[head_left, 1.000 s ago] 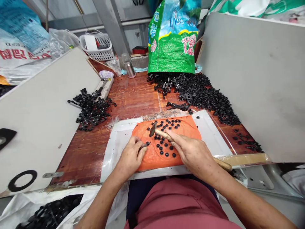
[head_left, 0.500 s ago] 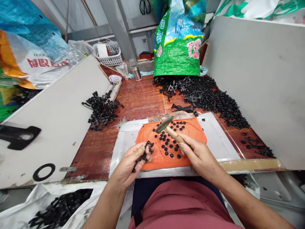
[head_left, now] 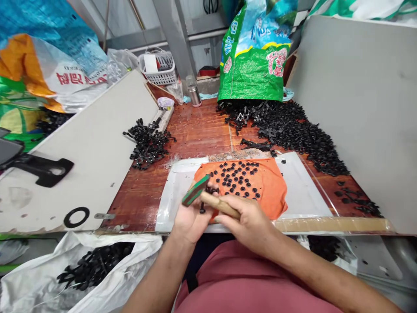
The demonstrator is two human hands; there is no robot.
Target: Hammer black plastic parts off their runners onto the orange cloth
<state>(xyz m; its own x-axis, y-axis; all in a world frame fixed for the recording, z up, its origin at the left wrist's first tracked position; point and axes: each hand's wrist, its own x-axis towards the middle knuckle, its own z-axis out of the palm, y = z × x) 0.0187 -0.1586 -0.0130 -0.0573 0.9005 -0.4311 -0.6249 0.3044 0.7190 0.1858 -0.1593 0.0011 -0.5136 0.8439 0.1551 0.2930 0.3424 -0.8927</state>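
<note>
Over left front of orange cloth (head_left: 275,189): hammer (head_left: 213,202) gripped by handle in wrapped right hand (head_left: 247,215) — head above left hand (head_left: 190,222). Black branched part (head_left: 202,208) within loosely curled left fingers, firmness unclear behind hammer. Risk: part lost among black caps (head_left: 253,190) through slack hold — or fingers struck by slipping hammer.

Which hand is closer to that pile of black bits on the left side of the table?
Left. The left hand is lower in the picture than the pile of black bits and to its right; the right hand, gripping a hammer, is farther right.
</note>
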